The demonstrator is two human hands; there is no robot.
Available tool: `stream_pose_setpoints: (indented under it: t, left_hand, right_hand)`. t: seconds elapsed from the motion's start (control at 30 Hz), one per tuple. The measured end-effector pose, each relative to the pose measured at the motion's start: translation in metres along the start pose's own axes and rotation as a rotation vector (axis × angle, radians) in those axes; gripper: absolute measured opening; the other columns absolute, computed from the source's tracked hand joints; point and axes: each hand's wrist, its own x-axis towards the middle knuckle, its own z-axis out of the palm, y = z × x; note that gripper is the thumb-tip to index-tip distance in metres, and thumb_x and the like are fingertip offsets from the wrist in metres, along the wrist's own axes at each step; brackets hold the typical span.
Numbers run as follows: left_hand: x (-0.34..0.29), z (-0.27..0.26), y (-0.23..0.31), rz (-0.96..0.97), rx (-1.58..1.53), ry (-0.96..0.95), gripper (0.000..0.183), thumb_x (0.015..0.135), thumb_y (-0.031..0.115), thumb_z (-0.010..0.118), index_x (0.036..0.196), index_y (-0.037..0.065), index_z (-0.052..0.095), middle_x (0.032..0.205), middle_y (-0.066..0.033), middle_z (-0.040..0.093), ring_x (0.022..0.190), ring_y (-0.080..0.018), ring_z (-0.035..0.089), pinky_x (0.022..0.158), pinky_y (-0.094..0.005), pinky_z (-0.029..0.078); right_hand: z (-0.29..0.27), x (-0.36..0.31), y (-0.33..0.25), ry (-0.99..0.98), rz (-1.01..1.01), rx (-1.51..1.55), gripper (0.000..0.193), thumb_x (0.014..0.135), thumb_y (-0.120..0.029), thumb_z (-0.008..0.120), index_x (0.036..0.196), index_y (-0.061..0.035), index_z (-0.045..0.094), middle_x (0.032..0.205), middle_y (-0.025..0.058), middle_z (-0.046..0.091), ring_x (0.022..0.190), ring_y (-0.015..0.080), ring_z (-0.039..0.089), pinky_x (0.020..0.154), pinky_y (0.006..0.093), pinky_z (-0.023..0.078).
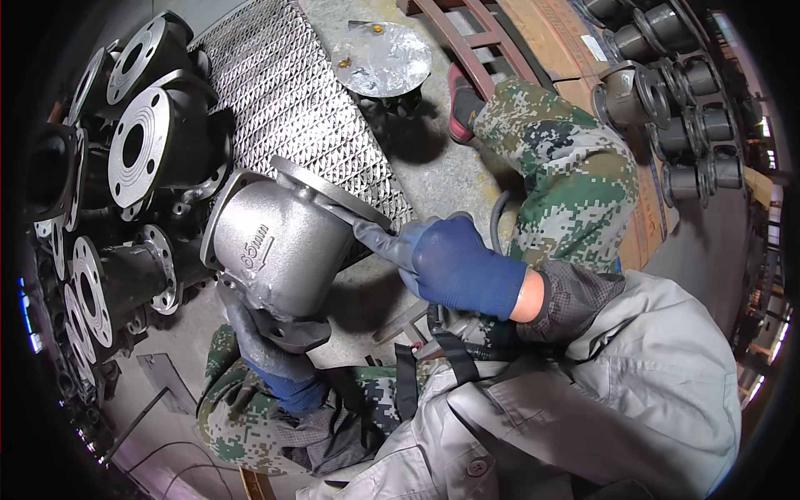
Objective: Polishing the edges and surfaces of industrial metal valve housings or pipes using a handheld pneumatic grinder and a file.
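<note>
Gloved left hand (268, 346) low on a grey flanged valve body (279, 242): closed around its bottom flange from the near left side. Right hand (454, 260), in a blue knit glove with grey-coated fingers, at the opposite side: index finger stretched out to the rim of the upper flange, other fingers curled. Cannot tell whether anything sits inside that curl.

Valve body tilted, before the lap and between the knees; raised lettering on its rough silvery wall. Cannot tell whether any weight rests on the thigh.

Ahead, a diamond-patterned metal grating (283, 92), bright and worn, flat on a mottled concrete floor (458, 183). Just beyond, a round metal stool (383, 62), top scuffed, with small orange-brown spots. To the right of it, a reddish-brown metal frame (486, 39), next to flattened cardboard (546, 37).

Along the left, a heap of dark flanged castings (142, 150) with pale, ringed, bolt-holed faces. Far right, more castings (629, 93) in rows. Lower left, a loose flat metal plate (169, 385) on the floor, near thin dark cables (179, 446). Bright lights at both side edges.
</note>
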Motion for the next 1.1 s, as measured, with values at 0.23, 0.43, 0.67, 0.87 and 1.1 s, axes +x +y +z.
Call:
stream_pose_setpoints:
  t: [0.23, 0.43, 0.67, 0.87, 1.1]
  left_hand:
    - [0.001, -0.004, -0.004, -0.056, -0.020, 0.068, 0.111, 0.067, 0.037, 0.087, 0.150, -0.001, 0.025, 0.150, -0.0208, 0.035, 0.133, -0.0332, 0.041, 0.109, -0.0457, 0.036]
    - [0.001, -0.013, -0.016, 0.066, 0.071, -0.037, 0.107, 0.070, 0.030, 0.086, 0.150, -0.002, 0.024, 0.150, -0.0219, 0.033, 0.134, -0.0352, 0.040, 0.111, -0.0474, 0.034]
    - [0.001, -0.013, -0.017, -0.174, -0.337, 0.113, 0.078, 0.091, 0.026, 0.067, 0.148, -0.006, 0.024, 0.151, -0.0222, 0.031, 0.136, -0.0335, 0.037, 0.113, -0.0462, 0.031]
    - [0.001, -0.013, -0.017, -0.021, -0.009, 0.011, 0.080, 0.091, 0.027, 0.067, 0.148, -0.007, 0.023, 0.151, -0.0230, 0.031, 0.136, -0.0342, 0.037, 0.113, -0.0466, 0.032]
    - [-0.001, -0.010, -0.016, 0.076, 0.125, -0.013, 0.101, 0.076, 0.032, 0.083, 0.149, -0.006, 0.023, 0.151, -0.0226, 0.031, 0.136, -0.0345, 0.037, 0.112, -0.0476, 0.032]
  right_hand:
    - [0.010, 0.003, -0.001, 0.118, -0.056, 0.073, 0.066, 0.078, -0.012, 0.059, 0.143, -0.0173, 0.047, 0.077, 0.0055, 0.062, 0.065, 0.0232, 0.064, 0.052, 0.0450, 0.046]
    - [0.018, -0.001, 0.002, 0.264, -0.114, 0.182, 0.064, 0.079, -0.012, 0.057, 0.141, -0.0137, 0.048, 0.075, 0.0072, 0.062, 0.061, 0.0238, 0.062, 0.050, 0.0410, 0.048]
    - [0.006, -0.011, -0.005, 0.190, -0.020, 0.231, 0.064, 0.078, -0.007, 0.059, 0.140, -0.0159, 0.050, 0.068, 0.0098, 0.057, 0.056, 0.0278, 0.059, 0.050, 0.0404, 0.047]
    - [0.011, -0.003, -0.024, 0.207, 0.138, 0.376, 0.059, 0.081, -0.010, 0.062, 0.139, -0.0141, 0.051, 0.078, 0.0166, 0.064, 0.063, 0.0334, 0.062, 0.059, 0.0417, 0.051]
    - [-0.013, 0.005, -0.018, -0.003, 0.336, 1.382, 0.045, 0.092, -0.009, 0.052, 0.136, -0.0042, 0.053, 0.077, 0.0052, 0.067, 0.067, 0.0081, 0.061, 0.060, 0.0231, 0.050]
